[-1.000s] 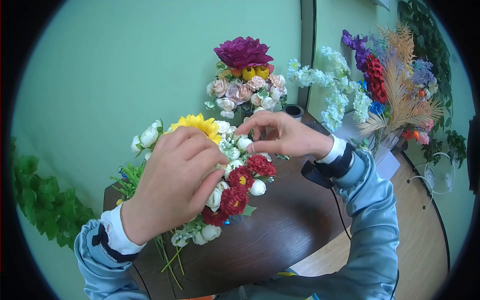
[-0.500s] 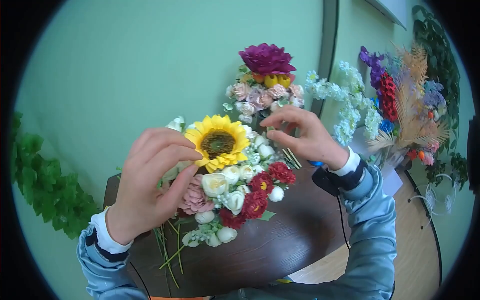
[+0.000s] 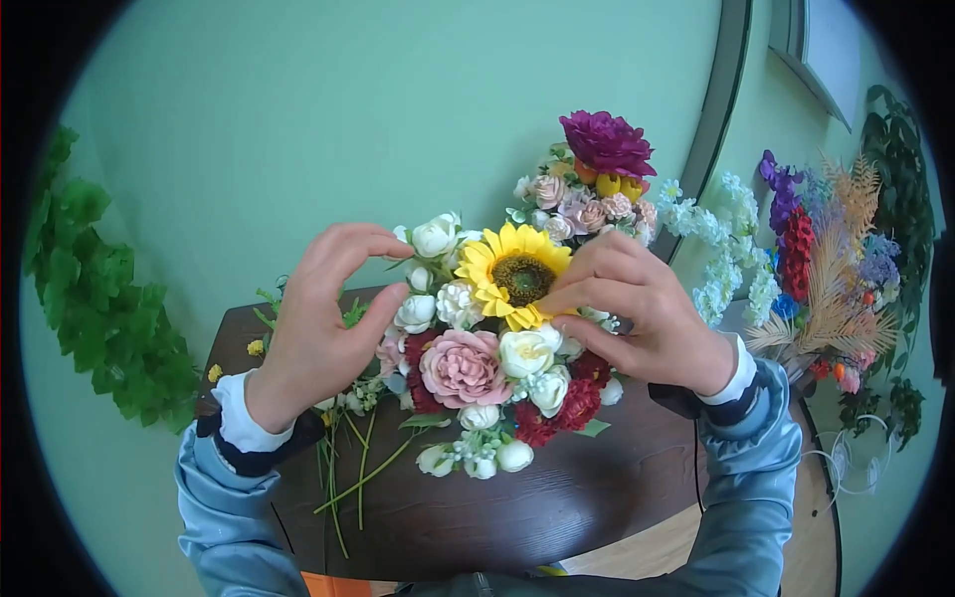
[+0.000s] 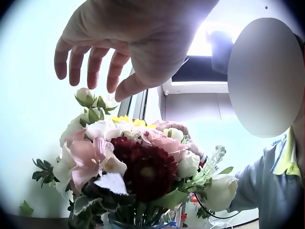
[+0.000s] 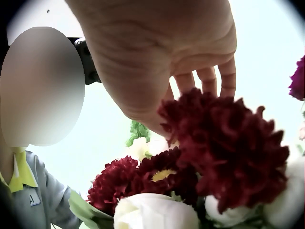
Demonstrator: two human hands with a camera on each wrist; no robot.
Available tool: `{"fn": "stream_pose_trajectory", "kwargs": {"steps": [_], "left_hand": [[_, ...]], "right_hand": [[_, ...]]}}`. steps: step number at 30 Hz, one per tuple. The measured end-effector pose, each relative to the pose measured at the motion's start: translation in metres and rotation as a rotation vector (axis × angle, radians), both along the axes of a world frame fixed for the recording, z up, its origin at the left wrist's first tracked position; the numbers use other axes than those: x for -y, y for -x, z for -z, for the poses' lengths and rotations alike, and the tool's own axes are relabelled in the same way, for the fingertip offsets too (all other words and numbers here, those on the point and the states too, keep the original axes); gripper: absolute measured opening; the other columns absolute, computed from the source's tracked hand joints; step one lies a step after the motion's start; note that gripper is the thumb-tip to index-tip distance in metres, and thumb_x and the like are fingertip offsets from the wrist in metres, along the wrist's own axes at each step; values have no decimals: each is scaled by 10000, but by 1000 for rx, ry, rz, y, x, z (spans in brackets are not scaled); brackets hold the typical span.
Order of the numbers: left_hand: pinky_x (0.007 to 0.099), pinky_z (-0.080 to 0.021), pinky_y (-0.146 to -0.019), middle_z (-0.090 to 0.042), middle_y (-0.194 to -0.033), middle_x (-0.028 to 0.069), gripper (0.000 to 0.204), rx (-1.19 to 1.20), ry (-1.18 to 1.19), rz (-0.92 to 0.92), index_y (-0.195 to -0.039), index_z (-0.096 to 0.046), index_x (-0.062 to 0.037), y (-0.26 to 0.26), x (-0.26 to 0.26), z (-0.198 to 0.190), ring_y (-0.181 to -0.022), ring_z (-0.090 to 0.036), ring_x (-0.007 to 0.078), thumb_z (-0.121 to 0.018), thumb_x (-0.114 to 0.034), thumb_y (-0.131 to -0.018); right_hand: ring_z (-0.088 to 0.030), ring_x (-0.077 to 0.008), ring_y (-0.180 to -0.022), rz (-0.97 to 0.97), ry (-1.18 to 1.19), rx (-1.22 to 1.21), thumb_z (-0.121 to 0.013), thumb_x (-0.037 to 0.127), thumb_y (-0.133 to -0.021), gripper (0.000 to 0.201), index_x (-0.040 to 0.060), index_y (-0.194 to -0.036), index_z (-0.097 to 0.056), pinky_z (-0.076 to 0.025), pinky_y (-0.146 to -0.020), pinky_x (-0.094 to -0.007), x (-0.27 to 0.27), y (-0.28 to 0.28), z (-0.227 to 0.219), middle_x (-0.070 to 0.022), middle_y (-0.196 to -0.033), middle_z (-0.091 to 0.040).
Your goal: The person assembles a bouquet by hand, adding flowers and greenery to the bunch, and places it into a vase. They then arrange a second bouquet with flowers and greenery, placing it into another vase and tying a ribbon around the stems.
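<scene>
My right hand [image 3: 642, 313] pinches the lower right petals of a yellow sunflower [image 3: 522, 279] between thumb and fingers. Slightly curved and apart, the fingers of my left hand [image 3: 323, 318] hold nothing beside white flowers [image 3: 435, 236] at the bouquet's left. Around the sunflower are a pink rose [image 3: 464, 369], white roses and dark red blooms [image 3: 577, 403]. The left wrist view has my left hand [image 4: 138, 38] above the bouquet, whose stems stand in a glass vase [image 4: 119, 223]. In the right wrist view a red bloom [image 5: 228, 148] hides the fingertips of my right hand [image 5: 162, 52].
Loose green stems [image 3: 363, 478] lie on the dark table [image 3: 477, 527] at the left. Behind the bouquet stands another arrangement with a purple bloom [image 3: 609, 144]. Tall mixed flowers [image 3: 796, 249] are at the right, and green leaves [image 3: 109, 298] hang on the left wall.
The head view has shifted, so the arrangements sit further right. My right hand has come from beside the bouquet onto the sunflower's edge. My left hand, earlier over the flowers, is now at their left side.
</scene>
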State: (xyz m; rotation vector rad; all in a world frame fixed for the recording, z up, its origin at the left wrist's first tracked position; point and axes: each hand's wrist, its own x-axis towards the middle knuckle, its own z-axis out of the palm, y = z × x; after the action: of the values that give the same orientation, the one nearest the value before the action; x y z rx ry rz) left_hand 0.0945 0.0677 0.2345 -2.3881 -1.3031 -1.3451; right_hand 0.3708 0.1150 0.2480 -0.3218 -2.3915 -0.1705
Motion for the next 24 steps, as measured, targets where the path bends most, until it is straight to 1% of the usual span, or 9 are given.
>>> {"fn": "stream_pose_trajectory", "kwargs": {"steps": [3, 6, 7, 10, 11, 13, 14, 16, 24], "left_hand": [[364, -404, -887, -562, -1070, 118, 232, 5, -22, 29, -989, -615, -44, 0, -2, 0, -1017, -531, 273, -622, -31, -758], [386, -390, -905, -554, -1087, 118, 244, -73, -114, 66, -999, -626, -56, -12, -4, -6, -1048, -506, 292, -623, -40, -755], [403, -378, -918, -549, -1099, 117, 249, -117, -163, 87, -1004, -632, -62, -18, -5, -8, -1071, -488, 306, -625, -49, -755], [443, -353, -932, -538, -1125, 106, 244, -248, -208, 96, -998, -645, -75, -31, -9, -7, -1110, -453, 329, -628, -69, -755], [443, -353, -932, -538, -1125, 106, 244, -246, -208, 99, -998, -645, -75, -31, -9, -5, -1110, -453, 329, -628, -69, -755], [460, -337, -940, -556, -1095, 84, 230, -348, -174, 161, -982, -654, -86, -29, -10, -4, -1115, -447, 337, -632, -83, -753], [460, -337, -940, -556, -1095, 84, 230, -350, -177, 162, -982, -654, -86, -28, -10, -3, -1115, -447, 337, -632, -83, -753], [455, -347, -928, -576, -1054, 59, 212, -366, -102, 191, -958, -662, -97, -26, -6, -1, -1112, -451, 331, -636, -85, -749], [432, -384, -884, -603, -1005, 29, 195, -370, -132, 178, -913, -657, -99, -16, 1, -8, -1053, -503, 305, -654, -48, -724]], "right_hand": [[-573, -253, -716, -28, 269, -97, -669, 89, -772, 163, 41, -928, -662, -457, -678, -350, 0, 3, -4, -109, -799, -599], [-579, -269, -740, 129, 175, -128, -662, 96, -781, 169, 32, -938, -660, -459, -686, -359, 1, 13, -12, -124, -851, -615], [-582, -281, -761, 194, 50, -102, -660, 114, -786, 228, 33, -998, -643, -467, -689, -356, -2, 14, -13, -129, -872, -620], [-588, -277, -739, 358, -9, -124, -658, 132, -791, 296, 40, -1069, -615, -477, -668, -353, -9, 18, -6, -127, -869, -623], [-588, -277, -739, 360, -9, -122, -658, 132, -791, 296, 40, -1069, -615, -477, -668, -353, -9, 18, -6, -127, -869, -623], [-603, -245, -680, 352, 430, -82, -645, 119, -798, 331, 47, -1117, -590, -490, -622, -334, -9, 16, -8, -129, -874, -631], [-603, -245, -680, 353, 428, -84, -645, 119, -798, 331, 47, -1117, -590, -490, -622, -334, -9, 15, -7, -129, -874, -631], [-595, -101, -660, 308, 539, -68, -637, 64, -813, 345, 38, -1153, -582, -482, -599, -253, -8, 10, -5, -76, -860, -612], [-585, -77, -646, 209, 653, -180, -620, 58, -828, 277, 45, -1105, -609, -475, -584, -222, -7, 3, -4, -41, -821, -621]]}}
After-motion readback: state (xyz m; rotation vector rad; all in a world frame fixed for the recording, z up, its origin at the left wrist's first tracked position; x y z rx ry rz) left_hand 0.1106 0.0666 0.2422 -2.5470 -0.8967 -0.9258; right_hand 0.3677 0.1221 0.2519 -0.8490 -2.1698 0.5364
